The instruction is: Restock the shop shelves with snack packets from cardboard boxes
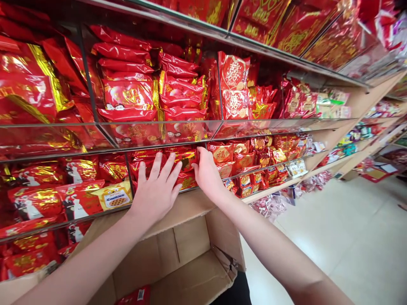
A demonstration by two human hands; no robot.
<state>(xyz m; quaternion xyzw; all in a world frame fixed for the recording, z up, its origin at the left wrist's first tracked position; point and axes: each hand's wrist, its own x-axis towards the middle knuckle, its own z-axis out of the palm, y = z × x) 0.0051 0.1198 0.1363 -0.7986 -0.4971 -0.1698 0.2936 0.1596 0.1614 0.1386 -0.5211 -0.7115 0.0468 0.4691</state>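
My left hand (154, 186) lies with fingers spread against red-and-gold snack packets (146, 159) in a lower shelf compartment. Beside it, my right hand (208, 173) has its fingers curled and the thumb bent in at the right edge of a red packet (186, 157). The fingertips are partly hidden there. Below both hands an open cardboard box (190, 271) is tilted against the shelf. Inside its bottom lies a red packet (135, 295).
Clear dividers and front strips (165, 131) split the shelves into compartments of red packets. A yellow cookie packet (113, 195) sits left of my left hand. Bagged goods (270, 207) lie low along the shelf at right, beside the pale tiled floor (337, 228).
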